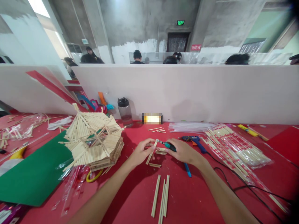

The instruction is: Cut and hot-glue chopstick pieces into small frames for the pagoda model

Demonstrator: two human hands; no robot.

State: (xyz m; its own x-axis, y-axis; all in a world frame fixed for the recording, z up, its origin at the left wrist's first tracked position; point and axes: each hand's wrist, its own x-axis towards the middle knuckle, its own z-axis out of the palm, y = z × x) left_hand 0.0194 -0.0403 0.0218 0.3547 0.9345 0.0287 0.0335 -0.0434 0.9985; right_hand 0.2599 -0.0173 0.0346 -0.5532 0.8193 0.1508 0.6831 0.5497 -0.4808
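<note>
The left hand (143, 151) is closed with thumb and fingers pinching a pale stick (150, 156), which slants down toward the bench (191, 199). The right hand (182, 151) is wrapped around a teal-and-black hand tool (171, 146), its metal tip at the stick's upper end; whether its jaws are closed, I cannot tell. The held stick is between the two hands, nearer the left. Short sticks (154, 165) lie just below it, and longer sticks (167, 196) lie between the forearms. A blue pen-like object (187, 170) lies just beside the right hand, with a glue gun (198, 144) beyond it and bagged sticks (245, 144) farther right. Left of the left hand stands a roofed stick model (93, 155), partly over a green sheet (35, 174).
</note>
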